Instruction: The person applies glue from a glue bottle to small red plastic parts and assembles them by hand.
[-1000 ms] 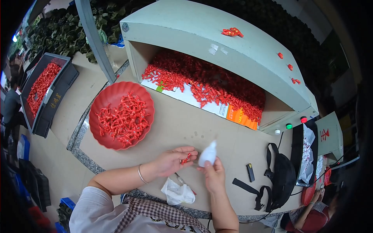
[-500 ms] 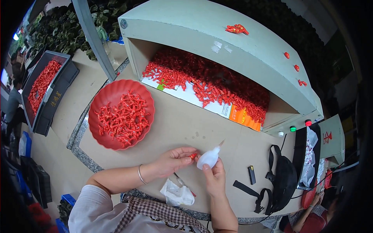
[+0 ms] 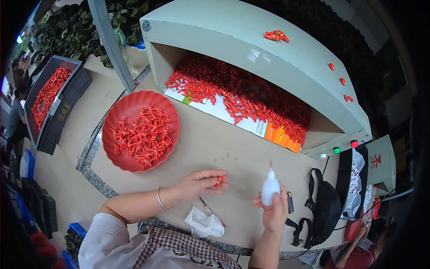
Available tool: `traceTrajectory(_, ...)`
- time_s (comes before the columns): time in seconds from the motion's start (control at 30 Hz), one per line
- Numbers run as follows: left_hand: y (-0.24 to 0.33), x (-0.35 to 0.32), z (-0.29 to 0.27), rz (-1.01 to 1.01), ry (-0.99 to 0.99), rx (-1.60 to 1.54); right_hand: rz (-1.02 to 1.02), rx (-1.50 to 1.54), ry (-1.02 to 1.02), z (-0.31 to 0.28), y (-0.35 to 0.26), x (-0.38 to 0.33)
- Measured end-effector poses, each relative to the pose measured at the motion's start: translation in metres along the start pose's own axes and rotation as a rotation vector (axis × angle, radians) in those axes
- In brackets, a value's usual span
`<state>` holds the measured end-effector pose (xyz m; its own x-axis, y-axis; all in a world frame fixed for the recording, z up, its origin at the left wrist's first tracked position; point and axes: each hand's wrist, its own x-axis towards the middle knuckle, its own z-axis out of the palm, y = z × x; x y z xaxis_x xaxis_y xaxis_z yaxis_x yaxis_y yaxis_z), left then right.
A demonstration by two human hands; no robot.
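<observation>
Between the thumb and fingers of my left hand [image 3: 204,183] is a small red figurine part [image 3: 218,182] with a touch of gold on it. My right hand [image 3: 275,208] grips a white squeeze bottle [image 3: 270,188] with a thin needle-like tip, held upright with the tip pointing away from me. The two hands are apart. Left of my left hand stands a round red scalloped bowl [image 3: 117,158] holding many small red pieces [image 3: 145,134]. Close to my left wrist lie a crumpled white cloth [image 3: 204,223] and a thin metal-ended tool [image 3: 206,205].
A pale green box shelf [image 3: 233,31] holds piled red pieces [image 3: 264,101] on cardboard. A grey crate [image 3: 67,101] of red pieces stands at left. On the right are a black waist bag [image 3: 326,208], a small dark object [image 3: 290,202] and another person's arm [image 3: 354,244].
My right hand has moved right, away from my left hand, and the bottle has turned more upright. My left hand still holds the red piece, its fingers slightly shifted.
</observation>
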<state>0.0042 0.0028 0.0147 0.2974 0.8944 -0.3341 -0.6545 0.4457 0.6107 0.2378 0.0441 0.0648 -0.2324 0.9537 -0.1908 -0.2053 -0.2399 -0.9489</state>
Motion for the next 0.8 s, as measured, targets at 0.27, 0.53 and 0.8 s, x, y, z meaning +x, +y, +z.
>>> traceTrajectory(0.27,-0.013,0.007,-0.011,0.097,-0.096,-0.103,-0.065,0.048,-0.199,0.0,0.026,0.005)
traceTrajectory(0.53,-0.012,0.006,-0.01,0.058,-0.122,-0.231,-0.071,0.25,-0.138,0.009,0.042,0.005)
traceTrajectory(0.8,-0.02,0.006,0.005,0.042,-0.129,0.387,0.083,0.475,-0.206,0.036,0.055,0.007)
